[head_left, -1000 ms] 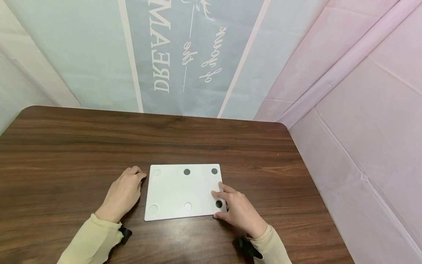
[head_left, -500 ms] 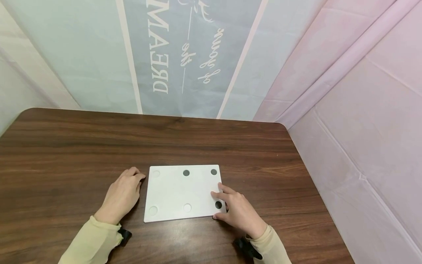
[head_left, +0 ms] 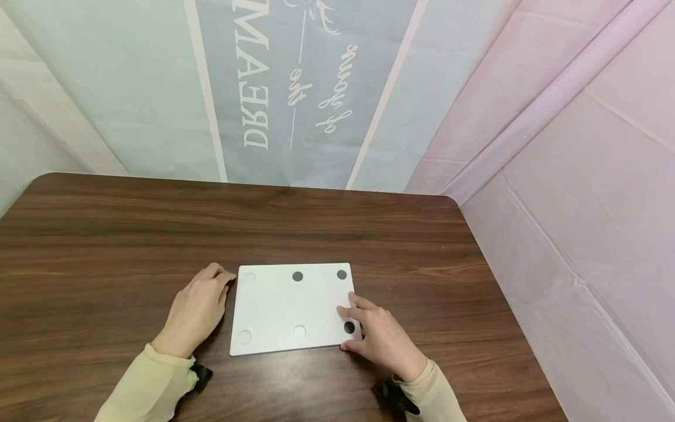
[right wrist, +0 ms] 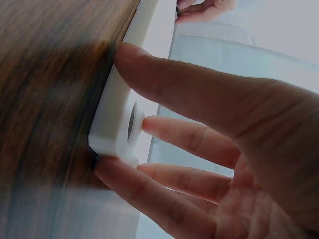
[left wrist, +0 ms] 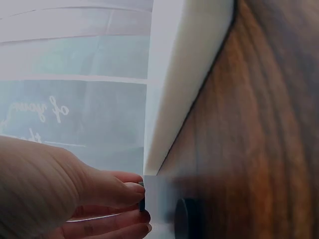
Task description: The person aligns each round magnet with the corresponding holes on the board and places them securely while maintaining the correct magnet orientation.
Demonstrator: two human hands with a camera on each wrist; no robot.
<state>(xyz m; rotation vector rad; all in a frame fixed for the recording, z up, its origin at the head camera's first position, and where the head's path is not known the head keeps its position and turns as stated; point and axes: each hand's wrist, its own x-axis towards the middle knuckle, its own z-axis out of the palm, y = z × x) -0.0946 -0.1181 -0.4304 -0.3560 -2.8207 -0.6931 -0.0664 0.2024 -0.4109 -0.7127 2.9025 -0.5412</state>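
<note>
Left hand has just edged closer to the white board, pinching a small dark piece beside its left edge; seemingly brings it nearer the far-left recess. Right hand grips the board's near-right corner; board flat on table.

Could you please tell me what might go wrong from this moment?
The small dark piece could slip, since the left hand only pinches it, with part sticking out. The dark disc near that hand might be knocked aside. The white board might turn a little if pushed at its left side, because the right hand steadies only its near right corner.
</note>
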